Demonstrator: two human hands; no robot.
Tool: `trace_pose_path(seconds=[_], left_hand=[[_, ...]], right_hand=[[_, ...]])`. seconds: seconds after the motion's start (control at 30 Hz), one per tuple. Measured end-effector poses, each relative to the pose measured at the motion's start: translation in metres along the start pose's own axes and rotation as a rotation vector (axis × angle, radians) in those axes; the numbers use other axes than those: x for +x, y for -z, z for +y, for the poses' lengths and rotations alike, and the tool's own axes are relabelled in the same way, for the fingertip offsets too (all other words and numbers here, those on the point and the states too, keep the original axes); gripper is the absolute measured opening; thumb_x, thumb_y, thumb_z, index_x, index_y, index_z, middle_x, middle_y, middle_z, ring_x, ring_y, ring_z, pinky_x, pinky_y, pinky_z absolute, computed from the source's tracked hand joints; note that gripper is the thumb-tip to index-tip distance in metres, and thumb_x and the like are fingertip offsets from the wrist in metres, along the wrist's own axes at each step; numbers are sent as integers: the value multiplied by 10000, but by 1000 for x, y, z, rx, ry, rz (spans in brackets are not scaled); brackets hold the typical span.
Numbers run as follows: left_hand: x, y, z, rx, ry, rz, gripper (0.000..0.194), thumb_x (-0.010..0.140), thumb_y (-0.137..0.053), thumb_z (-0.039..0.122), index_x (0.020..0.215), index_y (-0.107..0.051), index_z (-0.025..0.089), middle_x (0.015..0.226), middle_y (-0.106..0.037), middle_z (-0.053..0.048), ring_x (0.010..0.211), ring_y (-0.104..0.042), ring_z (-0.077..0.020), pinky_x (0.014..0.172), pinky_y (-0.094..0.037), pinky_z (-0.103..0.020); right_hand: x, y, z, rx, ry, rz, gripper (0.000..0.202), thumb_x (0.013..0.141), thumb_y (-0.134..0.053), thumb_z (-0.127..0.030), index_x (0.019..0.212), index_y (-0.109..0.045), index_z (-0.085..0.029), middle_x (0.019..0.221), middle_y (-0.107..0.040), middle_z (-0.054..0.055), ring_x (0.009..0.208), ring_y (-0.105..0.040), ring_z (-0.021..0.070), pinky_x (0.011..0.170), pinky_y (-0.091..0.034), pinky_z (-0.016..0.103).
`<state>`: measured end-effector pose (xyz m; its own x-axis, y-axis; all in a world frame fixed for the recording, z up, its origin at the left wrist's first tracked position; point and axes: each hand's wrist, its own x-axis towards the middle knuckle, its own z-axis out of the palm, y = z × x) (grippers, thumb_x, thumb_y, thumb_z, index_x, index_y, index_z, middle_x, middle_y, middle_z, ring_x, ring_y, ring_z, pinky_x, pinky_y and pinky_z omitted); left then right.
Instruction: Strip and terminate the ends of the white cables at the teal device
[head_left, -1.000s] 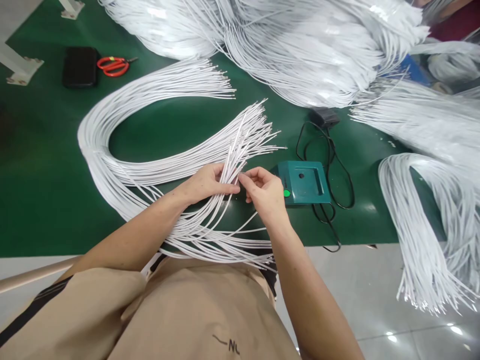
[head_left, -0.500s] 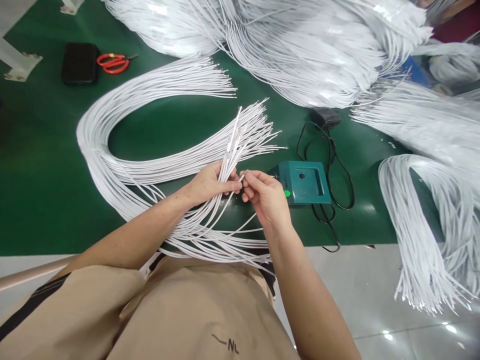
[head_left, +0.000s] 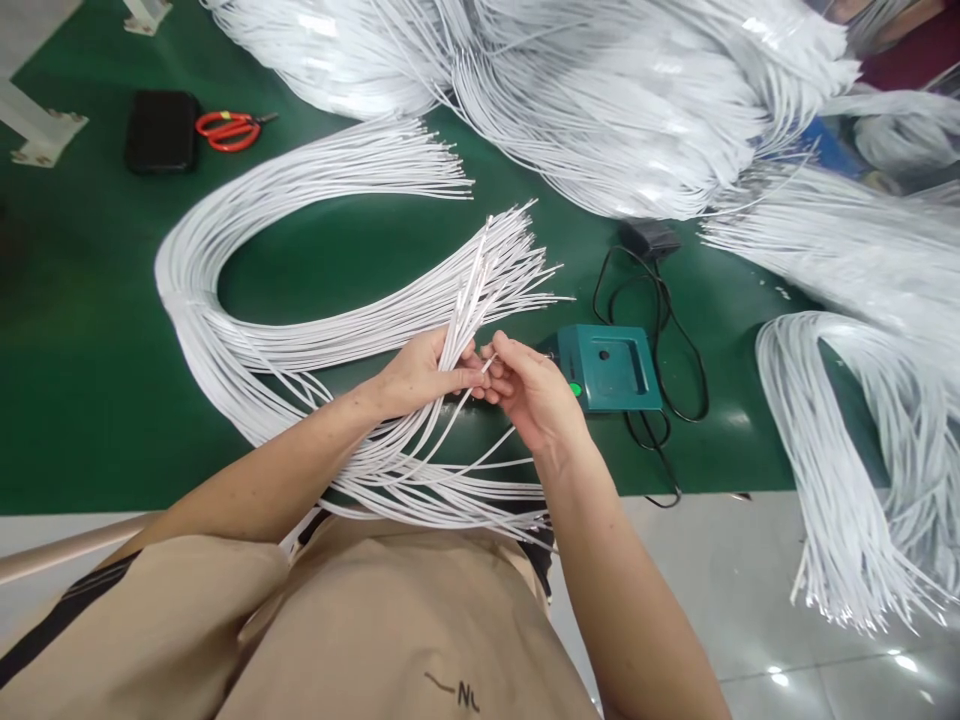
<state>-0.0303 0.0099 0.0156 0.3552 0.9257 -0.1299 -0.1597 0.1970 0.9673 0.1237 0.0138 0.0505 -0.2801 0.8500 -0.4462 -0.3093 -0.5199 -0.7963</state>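
Observation:
My left hand (head_left: 420,375) is closed round several white cables (head_left: 466,305), whose ends point up and away from me. Between its thumb and fingers one cable stands apart from the rest, its tip by my right hand (head_left: 534,390). The fingers of that hand are pinched around this single cable end. Fingertips of both hands nearly meet, partly hiding the tip. A long curved bundle of white cables (head_left: 187,250) lies on the table to the left, and loose lengths run under my forearms toward my lap.
A teal device (head_left: 609,368) with a green button sits right of my hands, near a black cord (head_left: 694,385) and adapter (head_left: 649,238). Red-handled scissors (head_left: 227,131) lie beside a black box (head_left: 161,131). Big heaps of white cables (head_left: 600,110) fill the far side; another bundle (head_left: 832,480) hangs over the edge.
My right hand has shifted slightly and its fingers have changed position at the cable end. The cables in my left hand lean a little more to the right.

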Motion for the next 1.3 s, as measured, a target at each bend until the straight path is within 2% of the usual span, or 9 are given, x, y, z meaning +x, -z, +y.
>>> trace_pose_path(seconds=[0.2, 0.3, 0.43, 0.53, 0.63, 0.83, 1.0, 1.17, 1.3], left_hand=[[0, 1, 1, 26, 0, 41, 330, 713, -767, 272, 832, -485, 149, 743, -662, -4, 672, -679, -140, 649, -542, -262], [0, 1, 2, 17, -12, 33, 334, 703, -772, 265, 859, -501, 149, 729, -653, 7, 672, -666, -133, 653, -535, -256], [0, 2, 2, 40, -43, 33, 420, 714, -757, 252, 1067, -552, 154, 728, -641, 20, 646, -629, -111, 649, -515, -243], [1, 4, 2, 103, -92, -1, 254, 726, -744, 280, 893, -625, 131, 933, -683, -57, 783, -642, -136, 747, -512, -258], [2, 5, 0, 123, -98, -32, 227, 748, -720, 322, 785, -629, 117, 1143, -651, -94, 850, -629, -145, 801, -505, -271], [3, 8, -4, 196, -118, -15, 229, 759, -712, 296, 899, -642, 128, 897, -649, -27, 742, -573, -101, 737, -479, -232], [2, 7, -1, 176, -94, -39, 367, 737, -719, 240, 1078, -628, 141, 719, -586, 30, 683, -559, -93, 718, -466, -226], [1, 6, 3, 159, -40, -34, 387, 750, -701, 254, 1112, -627, 139, 678, -583, 26, 638, -557, -101, 673, -466, -234], [0, 6, 3, 41, 2, -71, 425, 739, -725, 268, 1130, -609, 148, 673, -599, 24, 620, -574, -100, 662, -482, -236]], right_hand=[[-7, 6, 7, 89, 28, 20, 266, 661, -798, -385, 749, -685, -162, 606, -542, -46, 557, -489, 70, 621, -480, 236], [-9, 5, 10, 7, 113, 81, 243, 708, -760, -370, 809, -718, -152, 634, -589, -28, 576, -518, 76, 614, -481, 231], [-10, 2, 9, -152, 230, 196, 213, 661, -790, -313, 789, -726, -155, 760, -682, 3, 613, -575, 87, 614, -499, 232], [-9, 3, 7, -181, 220, 213, 196, 640, -793, -290, 763, -724, -154, 753, -694, 2, 598, -576, 84, 622, -512, 237], [-9, 6, 3, -123, 134, 152, 205, 628, -798, -291, 749, -719, -145, 697, -679, -5, 583, -574, 78, 640, -526, 233], [-5, 8, 0, -85, 8, 146, 163, 575, -796, -219, 635, -677, -124, 550, -578, -34, 517, -530, 66, 615, -560, 227], [-5, 7, 0, -126, -93, 102, 202, 648, -707, -256, 545, -569, -152, 515, -488, -49, 470, -431, 69, 554, -570, 293], [-8, 6, 2, -253, 154, 164, 277, 732, -689, -436, 874, -674, -199, 719, -595, -36, 608, -515, 87, 694, -533, 275], [-9, 8, 8, -524, 304, 126, 151, 771, -659, -335, 756, -628, -188, 736, -627, -6, 697, -575, 130, 730, -480, 269]])
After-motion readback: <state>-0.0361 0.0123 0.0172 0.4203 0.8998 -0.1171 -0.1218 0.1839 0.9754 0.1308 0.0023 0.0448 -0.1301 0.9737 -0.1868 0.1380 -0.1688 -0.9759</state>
